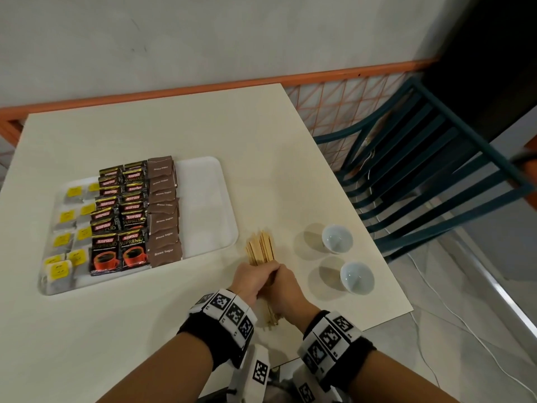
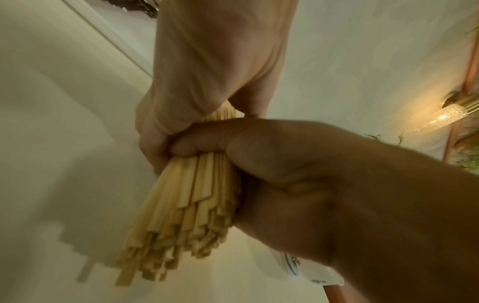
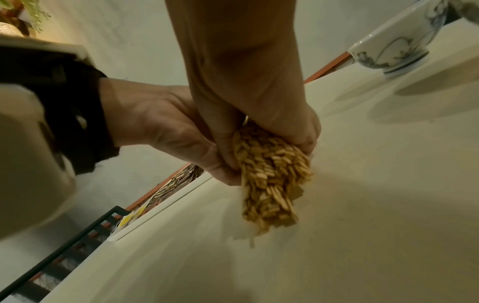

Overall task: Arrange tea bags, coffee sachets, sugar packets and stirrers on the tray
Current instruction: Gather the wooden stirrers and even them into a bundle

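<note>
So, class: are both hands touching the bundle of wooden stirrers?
Touching. The left wrist view shows the left hand and right hand wrapped around the stirrers.

A cream table (image 1: pixel 180 135) abuts a grey wall (image 1: pixel 203 39); right of the table stands a teal slatted chair (image 1: pixel 430 175) on grey floor (image 1: pixel 479 330).

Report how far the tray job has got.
Done: tea bags, coffee sachets and sugar packets sit in columns on the tray. In hand: both hands, left and right, grip the stirrers above the table. Left: laying them on the tray's bare right side.
</note>
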Tool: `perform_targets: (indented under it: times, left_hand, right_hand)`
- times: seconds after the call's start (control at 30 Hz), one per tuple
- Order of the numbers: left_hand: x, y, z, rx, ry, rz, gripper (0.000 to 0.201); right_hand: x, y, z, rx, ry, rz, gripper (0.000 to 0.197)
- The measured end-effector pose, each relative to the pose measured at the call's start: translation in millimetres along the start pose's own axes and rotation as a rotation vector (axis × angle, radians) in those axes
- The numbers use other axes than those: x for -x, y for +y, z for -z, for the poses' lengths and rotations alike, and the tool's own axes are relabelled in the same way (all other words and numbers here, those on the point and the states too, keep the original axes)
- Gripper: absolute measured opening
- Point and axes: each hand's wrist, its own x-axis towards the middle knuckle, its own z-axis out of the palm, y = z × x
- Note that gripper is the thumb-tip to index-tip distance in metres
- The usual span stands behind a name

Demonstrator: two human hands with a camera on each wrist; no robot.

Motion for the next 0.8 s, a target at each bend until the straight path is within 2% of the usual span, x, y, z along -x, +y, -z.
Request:
perform_targets:
  times: [0.1,0.23,0.3,0.5,0.67,0.8]
  left_hand:
    - [1,-1,-3,-0.054,0.041,-0.048,0.028]
    - [2,2,-4,-0.041,0.064,-0.129,0.022]
    - [2,4,-3,-0.029,0.074,-0.15,0.026]
    - [-3,7,1,0.026,0.028,-0.08,0.011]
    - [-5,8,-1,0.037,-0.005,-0.033,0.008]
    - [-4,9,-1,0.035,-0.001,-0.049,0.032]
  right_hand:
    - [1,3,-5,-0.083,0.019,-0.008,0.04]
    - [-1,-3,-3,-0.13,0.041,0.025,0.035]
    - [-4,-9,1,-0.116,0.024,0.042,0.032]
    - [-5,-12,7,-0.109,0.009,0.033,0.029]
    - [-12,-9,2,-0.12,-0.002,0.003,0.024]
    - [-11,-8,3,-0.176,-0.008,0.0,0.03]
